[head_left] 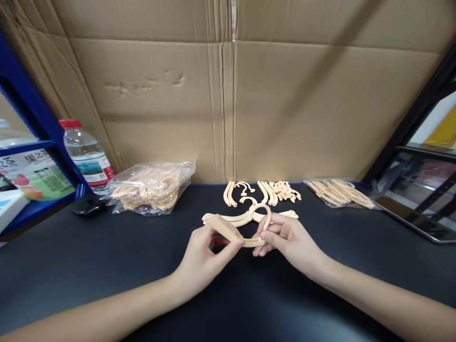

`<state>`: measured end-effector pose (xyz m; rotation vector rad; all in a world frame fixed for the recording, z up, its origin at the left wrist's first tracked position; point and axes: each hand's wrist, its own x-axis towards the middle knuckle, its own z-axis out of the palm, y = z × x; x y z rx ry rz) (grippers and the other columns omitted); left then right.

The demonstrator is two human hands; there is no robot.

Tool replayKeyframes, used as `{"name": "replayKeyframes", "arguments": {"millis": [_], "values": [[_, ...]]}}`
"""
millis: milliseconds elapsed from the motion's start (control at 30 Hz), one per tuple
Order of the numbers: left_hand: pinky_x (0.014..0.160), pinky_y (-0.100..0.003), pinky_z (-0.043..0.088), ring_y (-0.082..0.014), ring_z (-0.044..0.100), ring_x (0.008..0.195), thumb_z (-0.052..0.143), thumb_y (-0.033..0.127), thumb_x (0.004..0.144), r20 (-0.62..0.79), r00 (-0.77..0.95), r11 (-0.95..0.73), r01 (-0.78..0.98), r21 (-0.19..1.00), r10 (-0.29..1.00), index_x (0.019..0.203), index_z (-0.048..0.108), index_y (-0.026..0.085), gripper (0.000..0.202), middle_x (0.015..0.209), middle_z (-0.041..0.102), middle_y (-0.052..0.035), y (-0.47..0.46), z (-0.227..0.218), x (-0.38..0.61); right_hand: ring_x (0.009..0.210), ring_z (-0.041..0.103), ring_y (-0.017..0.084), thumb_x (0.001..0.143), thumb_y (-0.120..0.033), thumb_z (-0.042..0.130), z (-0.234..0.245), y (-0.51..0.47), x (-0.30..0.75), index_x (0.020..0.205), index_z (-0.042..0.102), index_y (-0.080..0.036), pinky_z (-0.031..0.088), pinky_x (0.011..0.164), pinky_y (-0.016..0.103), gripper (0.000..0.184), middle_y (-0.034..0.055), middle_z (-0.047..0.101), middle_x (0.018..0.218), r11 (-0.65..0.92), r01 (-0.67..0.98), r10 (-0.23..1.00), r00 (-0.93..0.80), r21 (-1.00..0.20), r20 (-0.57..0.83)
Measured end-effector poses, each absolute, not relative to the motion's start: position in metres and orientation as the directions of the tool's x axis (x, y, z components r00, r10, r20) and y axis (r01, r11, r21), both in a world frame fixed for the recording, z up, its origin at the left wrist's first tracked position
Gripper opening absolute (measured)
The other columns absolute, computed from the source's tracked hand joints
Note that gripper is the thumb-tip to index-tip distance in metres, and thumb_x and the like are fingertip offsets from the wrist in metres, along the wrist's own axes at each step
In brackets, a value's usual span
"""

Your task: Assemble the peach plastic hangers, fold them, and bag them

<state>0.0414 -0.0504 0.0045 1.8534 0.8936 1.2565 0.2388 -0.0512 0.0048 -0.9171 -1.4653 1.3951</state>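
My left hand [210, 251] is closed on a cream plastic hanger arm [228, 231], held tilted above the black table. In my right hand [281, 235] a curved hanger hook [267, 213] is pinched between thumb and fingers. The hook's lower end meets the right end of the arm; whether it is seated there I cannot tell. Just behind my hands lies a hanger [245, 218] with its hook up, partly hidden by my fingers. Farther back are loose hanger arms [263, 192], two more arms [230, 194] and a pile of small hooks [287, 190].
A clear bag of hanger parts [149, 187] lies at the back left, near a water bottle [87, 156] and a black mouse [87, 205]. Another bag [340, 192] and a phone-like flat device [416, 218] are at right. Cardboard [160, 95] walls the back.
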Motion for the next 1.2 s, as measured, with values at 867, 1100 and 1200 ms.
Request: {"name": "replayKeyframes", "arguments": {"millis": [867,1100,1200], "values": [[0.063,-0.026,0.053,-0.0136,0.06,0.064,0.076,0.033,0.069,0.06,0.29,-0.024,-0.124,0.992,0.955,0.077,0.066,0.015,0.022,0.07,0.065,-0.0024,-0.059,0.002,0.057,0.082,0.059,0.02,0.082,-0.018,0.061,0.024,0.013,0.294,0.09,0.071,-0.022,0.049,0.074,0.036,0.014,0.0058,0.068,0.088,0.595,0.585,0.794,-0.321,-0.551,0.517],[0.07,-0.026,0.055,-0.0144,0.064,0.071,0.081,0.033,0.064,0.001,0.276,0.064,-0.227,0.972,0.961,0.082,0.07,0.014,0.029,0.076,0.068,-0.004,-0.058,0.0,0.055,0.09,0.053,0.024,0.075,-0.01,0.066,0.015,0.06,0.288,0.078,0.072,-0.019,0.043,0.084,0.039,0.011,0.0089,0.063,0.093,0.663,0.719,0.727,-0.551,-0.211,0.409],[0.072,-0.027,0.056,-0.015,0.064,0.071,0.082,0.033,0.063,-0.013,0.278,0.085,-0.25,0.964,0.96,0.086,0.071,0.013,0.033,0.077,0.069,-0.005,-0.058,-0.002,0.054,0.088,0.055,0.021,0.073,-0.008,0.066,0.016,0.066,0.286,0.069,0.069,-0.019,0.044,0.082,0.035,0.012,0.0061,0.062,0.089,0.672,0.698,0.722,-0.545,-0.246,0.427]]}}
